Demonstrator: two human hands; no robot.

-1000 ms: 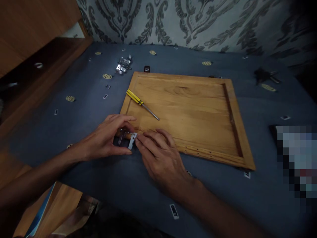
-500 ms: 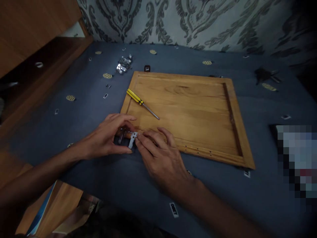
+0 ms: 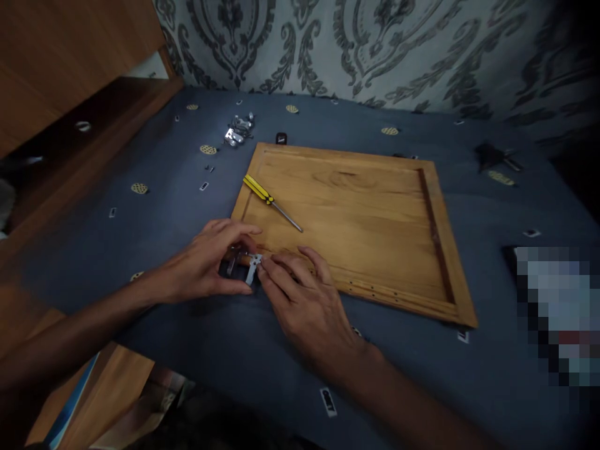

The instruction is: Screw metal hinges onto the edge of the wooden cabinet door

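Note:
A metal cabinet hinge [image 3: 254, 269] lies across the front left edge of a framed wooden panel [image 3: 356, 200]. My left hand [image 3: 210, 259] curves around the hinge, its thumb at the lower end and the other fingers over the panel. My right hand [image 3: 302, 290] rests on the panel's front edge, with thumb and fingertips closed at the hinge's right side. Part of the hinge is hidden by my fingers. On the panel's left side lies a yellow and black screwdriver [image 3: 267, 197], tip pointing right and toward me.
Several metal hinges [image 3: 238, 130] are piled behind the panel's left corner. Small screws [image 3: 209, 169] lie on the blue patterned cloth [image 3: 178, 212]. Farther right are a dark object [image 3: 492, 157] and a blurred-out device [image 3: 553, 306]. A wooden cabinet [image 3: 79, 56] stands at left.
The view has shifted slightly, so the panel and cloth sit a little lower. Both hands keep nearly the same hold at the hinge.

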